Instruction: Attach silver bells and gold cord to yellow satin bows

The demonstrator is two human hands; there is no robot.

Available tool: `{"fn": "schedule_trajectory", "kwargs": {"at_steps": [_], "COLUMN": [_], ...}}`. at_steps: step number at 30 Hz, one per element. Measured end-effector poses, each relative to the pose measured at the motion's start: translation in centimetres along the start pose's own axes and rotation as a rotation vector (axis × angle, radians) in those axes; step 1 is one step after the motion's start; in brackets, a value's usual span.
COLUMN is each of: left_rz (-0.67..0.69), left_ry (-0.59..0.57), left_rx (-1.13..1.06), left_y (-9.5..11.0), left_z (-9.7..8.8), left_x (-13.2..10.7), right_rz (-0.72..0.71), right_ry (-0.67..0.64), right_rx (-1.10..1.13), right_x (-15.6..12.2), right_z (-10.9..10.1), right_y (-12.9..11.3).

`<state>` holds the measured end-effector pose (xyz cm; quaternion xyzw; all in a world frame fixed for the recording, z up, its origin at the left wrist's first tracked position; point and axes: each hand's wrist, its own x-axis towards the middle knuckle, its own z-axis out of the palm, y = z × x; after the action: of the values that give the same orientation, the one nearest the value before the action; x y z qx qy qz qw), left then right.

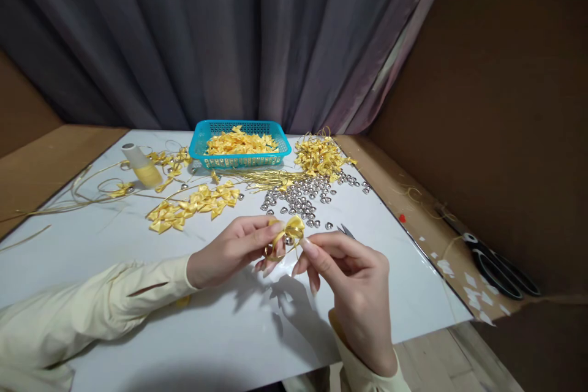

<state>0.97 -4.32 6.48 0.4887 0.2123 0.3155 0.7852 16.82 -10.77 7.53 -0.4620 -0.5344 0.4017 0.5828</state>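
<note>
Above the white board, my left hand (239,245) pinches a yellow ribbon bow (294,226) between thumb and fingers. Loops of thin gold cord hang from the bow, and a silver bead (288,241) shows among them. My right hand (351,263) is closed at the bow's right side, thumb and forefinger pinched on the gold cord (296,246). The cord's end is hidden by the fingers. Just beyond the hands lie many silver heart-shaped beads (301,196) and a row of yellow bows (197,203).
A blue basket (243,159) of yellow bows stands at the back. Right of it is a heap of corded bows (321,156). A glue bottle (141,165) leans at left. Small scissors (345,231) lie behind my right hand; black scissors (493,266) lie at the right edge.
</note>
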Motion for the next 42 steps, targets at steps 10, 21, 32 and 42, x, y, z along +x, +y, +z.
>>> {"fn": "schedule_trajectory", "kwargs": {"at_steps": [10,21,32,42], "left_rz": [-0.018,-0.004,-0.038,-0.036], "left_ry": [0.016,0.015,0.039,0.039], "left_rx": [0.036,-0.006,-0.015,-0.035], "left_y": [0.45,0.34,0.34,0.4], "left_z": [0.38,0.29,0.21,0.3], "left_x": [-0.02,-0.04,-0.04,0.04], "right_rz": [-0.002,-0.012,-0.028,-0.037], "right_ry": [-0.016,-0.003,0.023,0.03], "right_rx": [0.011,0.031,-0.006,-0.027], "right_x": [0.05,0.04,0.0,0.06], "right_z": [0.02,0.21,0.25,0.27], "right_y": [0.04,0.08,-0.01,-0.23]}}
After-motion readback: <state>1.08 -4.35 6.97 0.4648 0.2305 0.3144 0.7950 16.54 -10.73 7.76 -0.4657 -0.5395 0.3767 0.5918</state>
